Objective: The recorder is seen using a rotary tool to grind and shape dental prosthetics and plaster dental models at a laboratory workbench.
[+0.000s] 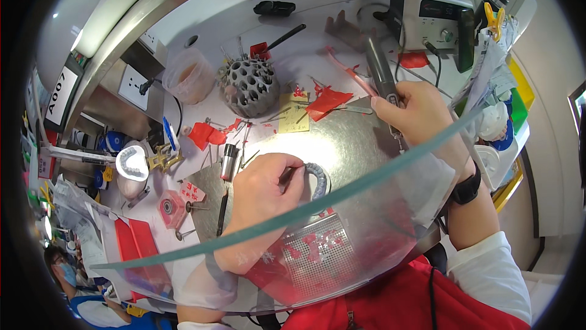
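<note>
The left hand (265, 183) pinches a grey dental arch (320, 178), its curve bulging rightward, over the steel plate (357, 134). Beyond, a dark rotary handpiece (381, 68) slants lengthwise, bur end toward the wearer and slightly right, grasped by the right hand (421, 113).

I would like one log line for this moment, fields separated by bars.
left hand: touching grey dental arch | right hand: gripping dark handpiece, apart from arch | nearby: grey bur holder
</note>
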Demonstrator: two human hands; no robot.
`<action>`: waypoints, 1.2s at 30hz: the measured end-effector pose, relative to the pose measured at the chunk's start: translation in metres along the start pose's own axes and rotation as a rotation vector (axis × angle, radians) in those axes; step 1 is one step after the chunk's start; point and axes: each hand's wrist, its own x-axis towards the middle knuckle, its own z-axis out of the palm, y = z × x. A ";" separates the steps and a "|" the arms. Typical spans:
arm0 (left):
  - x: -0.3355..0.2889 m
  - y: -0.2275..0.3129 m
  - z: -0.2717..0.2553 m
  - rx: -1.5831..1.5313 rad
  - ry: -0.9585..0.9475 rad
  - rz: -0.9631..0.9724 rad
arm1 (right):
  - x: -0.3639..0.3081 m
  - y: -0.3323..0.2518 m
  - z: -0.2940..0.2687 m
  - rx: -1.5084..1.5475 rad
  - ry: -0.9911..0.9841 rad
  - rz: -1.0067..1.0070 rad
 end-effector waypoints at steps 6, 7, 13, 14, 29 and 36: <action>-0.002 0.002 -0.004 -0.056 -0.012 -0.006 | 0.015 0.025 0.007 -0.451 0.032 -0.002; -0.003 0.002 -0.004 -0.042 -0.003 -0.015 | 0.017 0.027 0.009 -0.540 0.047 -0.005; -0.004 -0.004 0.008 -0.085 0.049 0.056 | 0.012 0.042 0.004 -0.533 0.117 -0.146; -0.005 -0.007 0.010 -0.065 0.068 0.035 | 0.015 0.040 0.005 -0.523 0.066 -0.071; 0.003 -0.016 0.006 -0.036 0.003 0.146 | 0.030 0.057 0.003 -0.567 0.054 -0.114; -0.003 -0.022 -0.030 -0.041 -0.056 0.047 | 0.024 0.046 -0.001 -0.704 0.027 -0.058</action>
